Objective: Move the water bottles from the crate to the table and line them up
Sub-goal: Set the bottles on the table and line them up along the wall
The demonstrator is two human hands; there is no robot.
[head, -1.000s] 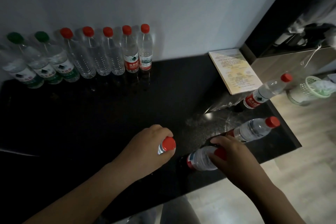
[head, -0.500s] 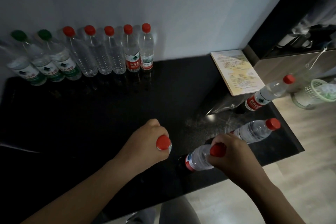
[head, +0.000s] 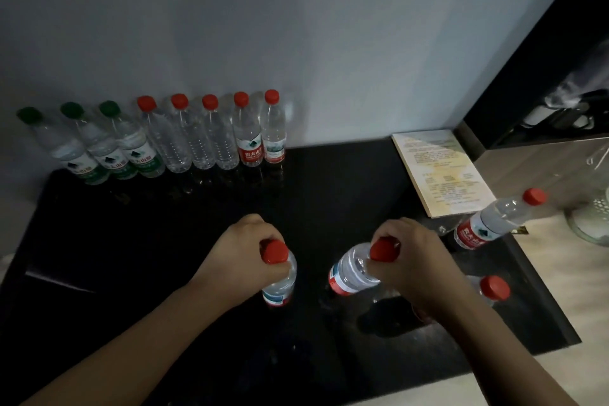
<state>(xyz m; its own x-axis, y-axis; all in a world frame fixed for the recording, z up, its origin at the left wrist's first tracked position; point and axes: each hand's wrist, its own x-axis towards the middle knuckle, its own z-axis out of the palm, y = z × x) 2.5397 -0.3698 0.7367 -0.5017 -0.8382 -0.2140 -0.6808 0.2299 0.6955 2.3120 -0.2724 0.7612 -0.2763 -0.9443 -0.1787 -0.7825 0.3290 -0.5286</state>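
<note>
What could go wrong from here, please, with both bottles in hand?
The right hand grips its tilted bottle only by the cap; it may slip. That forearm lies close to a red-capped bottle at the table edge and could knock it off. Setting down beside the tight row might topple neighbours.

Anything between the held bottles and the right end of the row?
Nothing visible: only bare tabletop between the left-hand bottle, the right-hand bottle and the row's end bottle. The booklet lies further right.
</note>
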